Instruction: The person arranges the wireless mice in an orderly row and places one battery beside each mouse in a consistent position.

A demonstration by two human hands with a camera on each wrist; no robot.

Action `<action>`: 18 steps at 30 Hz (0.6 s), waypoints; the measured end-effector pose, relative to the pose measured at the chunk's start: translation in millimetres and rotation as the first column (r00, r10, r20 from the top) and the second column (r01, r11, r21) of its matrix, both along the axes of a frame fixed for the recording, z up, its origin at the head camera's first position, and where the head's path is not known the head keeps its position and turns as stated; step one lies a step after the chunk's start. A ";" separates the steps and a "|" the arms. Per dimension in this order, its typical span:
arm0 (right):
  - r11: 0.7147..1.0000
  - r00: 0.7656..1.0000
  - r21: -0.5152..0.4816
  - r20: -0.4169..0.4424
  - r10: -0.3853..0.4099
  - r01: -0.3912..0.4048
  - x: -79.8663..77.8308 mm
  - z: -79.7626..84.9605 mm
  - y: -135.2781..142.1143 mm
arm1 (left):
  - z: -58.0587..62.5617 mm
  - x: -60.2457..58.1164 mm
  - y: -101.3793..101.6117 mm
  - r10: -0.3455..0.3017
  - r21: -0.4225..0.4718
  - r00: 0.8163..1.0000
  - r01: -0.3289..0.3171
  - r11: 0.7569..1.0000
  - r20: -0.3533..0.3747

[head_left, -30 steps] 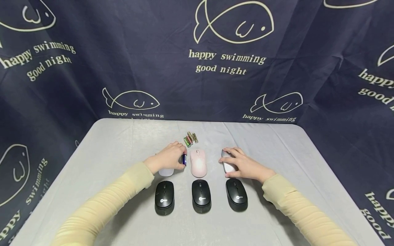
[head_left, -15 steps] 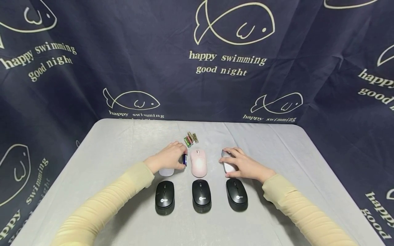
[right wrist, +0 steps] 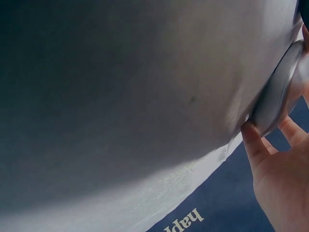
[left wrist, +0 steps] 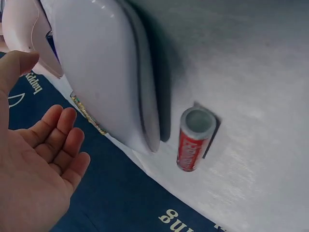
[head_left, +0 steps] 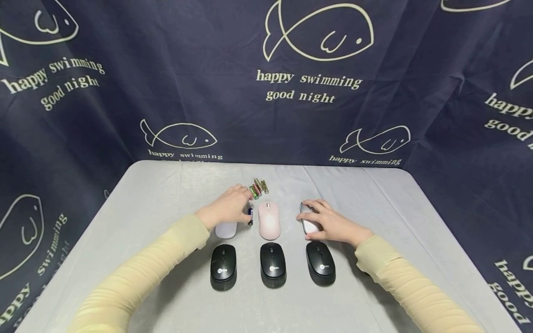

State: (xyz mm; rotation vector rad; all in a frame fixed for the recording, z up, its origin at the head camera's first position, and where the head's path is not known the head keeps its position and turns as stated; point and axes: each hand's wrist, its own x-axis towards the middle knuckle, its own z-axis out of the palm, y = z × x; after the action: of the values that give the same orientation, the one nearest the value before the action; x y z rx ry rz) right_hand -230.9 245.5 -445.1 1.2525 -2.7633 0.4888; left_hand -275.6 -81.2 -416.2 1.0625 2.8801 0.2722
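Note:
My left hand (head_left: pixel 226 207) hovers over a white mouse (head_left: pixel 226 230), fingers loosely bent and holding nothing. Close to its thumb is a dark blue battery (head_left: pixel 250 216), between the white mouse and a pink mouse (head_left: pixel 269 221). The left wrist view shows that palm (left wrist: pixel 34 174) bare, and a red battery (left wrist: pixel 192 140) standing on end beside the white mouse (left wrist: pixel 104 63); in the head view the hand hides this battery. On the right, my right hand (head_left: pixel 331 223) grips a silver-edged white mouse (head_left: pixel 310 225) by its sides, thumb at the near end.
Several batteries (head_left: pixel 258 188) lie grouped behind the pink mouse. Three black mice stand in a row nearer me: left (head_left: pixel 223 267), middle (head_left: pixel 273 265) and right (head_left: pixel 320 263). A pale cloth covers the table (head_left: pixel 183 296); a dark blue curtain (head_left: pixel 241 138) hangs behind it.
My left fingers have let go of the blue battery and moved slightly up and away, toward the grouped batteries. The blue battery stays beside the pink mouse. My right hand has not moved.

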 end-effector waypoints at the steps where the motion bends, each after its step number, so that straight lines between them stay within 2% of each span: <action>1: 1.000 1.000 0.000 0.000 0.000 0.000 0.0 -0.1 0.3 | 0.5 -0.7 0.6 0.014 0.000 1.000 -0.014 1.000 -0.003; 8: 1.000 1.000 0.001 0.002 0.000 0.000 0.2 0.0 0.4 | 4.0 -5.8 3.8 0.104 -0.010 0.995 -0.105 0.994 -0.004; 14: 1.000 1.000 -0.001 0.008 0.001 -0.001 0.7 0.8 -0.4 | 4.0 -12.0 5.8 0.134 0.004 0.990 -0.134 0.991 -0.045; 18: 1.000 1.000 -0.002 0.011 0.002 -0.002 0.8 1.1 -0.4 | 5.4 -16.2 8.6 0.155 0.006 0.987 -0.155 0.988 -0.041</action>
State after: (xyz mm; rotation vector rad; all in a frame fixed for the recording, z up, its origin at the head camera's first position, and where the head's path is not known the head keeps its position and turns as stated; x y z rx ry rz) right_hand -230.1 245.0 -444.0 1.2559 -2.7702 0.5004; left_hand -291.8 -72.6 -410.8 0.8554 3.0051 0.2644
